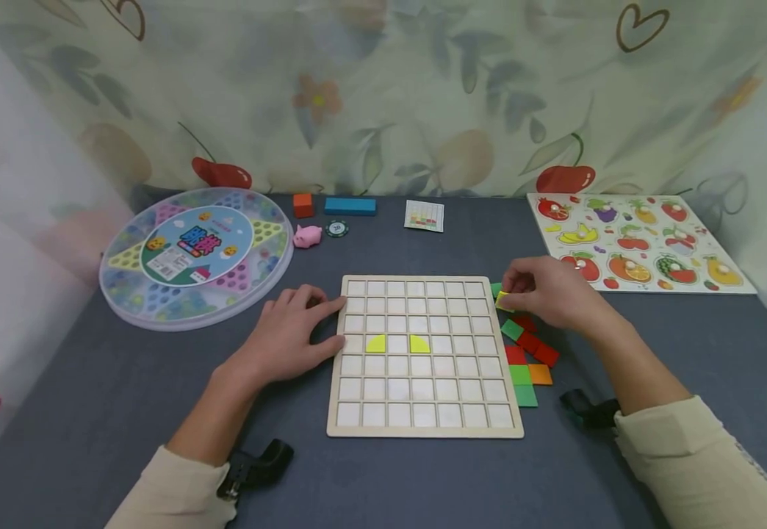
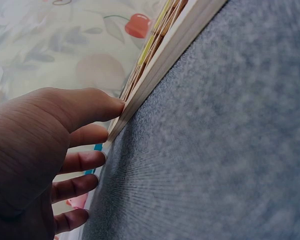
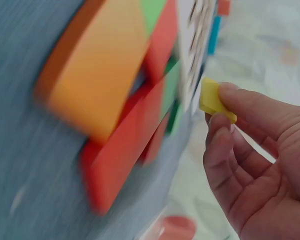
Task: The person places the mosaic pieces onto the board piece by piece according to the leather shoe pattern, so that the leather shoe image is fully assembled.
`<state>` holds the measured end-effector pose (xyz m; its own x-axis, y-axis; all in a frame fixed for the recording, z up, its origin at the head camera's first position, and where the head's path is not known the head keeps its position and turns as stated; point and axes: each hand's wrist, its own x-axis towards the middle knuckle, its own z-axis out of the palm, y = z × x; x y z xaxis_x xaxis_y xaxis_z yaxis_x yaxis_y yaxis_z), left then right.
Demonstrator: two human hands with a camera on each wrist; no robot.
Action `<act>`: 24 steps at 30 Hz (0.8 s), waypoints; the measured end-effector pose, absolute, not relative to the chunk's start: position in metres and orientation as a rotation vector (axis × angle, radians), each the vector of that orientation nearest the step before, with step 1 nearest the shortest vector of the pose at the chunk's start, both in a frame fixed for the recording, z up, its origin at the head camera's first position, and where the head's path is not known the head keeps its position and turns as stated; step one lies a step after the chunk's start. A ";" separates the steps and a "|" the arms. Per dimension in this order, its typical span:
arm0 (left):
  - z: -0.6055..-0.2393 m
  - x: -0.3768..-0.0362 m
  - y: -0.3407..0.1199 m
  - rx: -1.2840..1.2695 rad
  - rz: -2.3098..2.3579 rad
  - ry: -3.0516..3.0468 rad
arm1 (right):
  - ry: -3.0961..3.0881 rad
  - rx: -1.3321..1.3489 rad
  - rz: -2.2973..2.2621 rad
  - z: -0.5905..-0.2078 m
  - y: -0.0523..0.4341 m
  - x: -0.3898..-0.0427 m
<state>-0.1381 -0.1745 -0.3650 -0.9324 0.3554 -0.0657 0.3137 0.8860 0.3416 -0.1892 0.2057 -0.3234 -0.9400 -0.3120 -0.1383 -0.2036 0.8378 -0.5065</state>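
Note:
A wooden grid board (image 1: pixel 425 428) lies on the dark grey table, with two yellow quarter-round pieces (image 1: pixel 376 343) (image 1: pixel 419 343) in its middle row. My left hand (image 1: pixel 294 330) rests flat on the table, fingers straight against the board's left edge (image 2: pixel 155 65). My right hand (image 1: pixel 542 292) hovers just right of the board's upper right corner and pinches a small yellow tile (image 1: pixel 503 300) (image 3: pixel 214 99) between thumb and fingers. Below that hand lies a loose pile of red, green and orange tiles (image 1: pixel 527 356) (image 3: pixel 120 125).
A round clear-lidded game box (image 1: pixel 195 253) sits at the left. Behind the board are an orange block (image 1: pixel 303 205), a blue block (image 1: pixel 350 206), a pink pig (image 1: pixel 307 236), a chip (image 1: pixel 336 228) and a card (image 1: pixel 425 215). A fruit puzzle (image 1: pixel 635 241) lies far right.

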 end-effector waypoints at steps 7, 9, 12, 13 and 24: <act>-0.365 -0.138 -0.174 0.518 0.497 2.930 | 2.666 -0.490 -0.866 -0.309 0.167 -0.179; -0.365 -0.138 -0.174 0.526 0.500 2.930 | 2.612 -0.510 -0.888 -0.306 0.156 -0.176; -0.365 -0.139 -0.174 0.532 0.503 2.928 | 2.549 -0.567 -0.889 -0.306 0.140 -0.173; -0.365 -0.139 -0.174 0.533 0.502 2.928 | 2.534 -0.595 -0.884 -0.306 0.135 -0.172; -0.367 -0.138 -0.175 0.537 0.498 2.936 | 2.418 -0.783 -0.813 -0.321 0.086 -0.157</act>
<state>-0.1382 -0.1750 -0.3666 -0.9306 0.3620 -0.0534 0.3241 0.8833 0.3388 -0.1566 0.0861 -0.3208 -0.7275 -0.6415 -0.2435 -0.3642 0.6617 -0.6554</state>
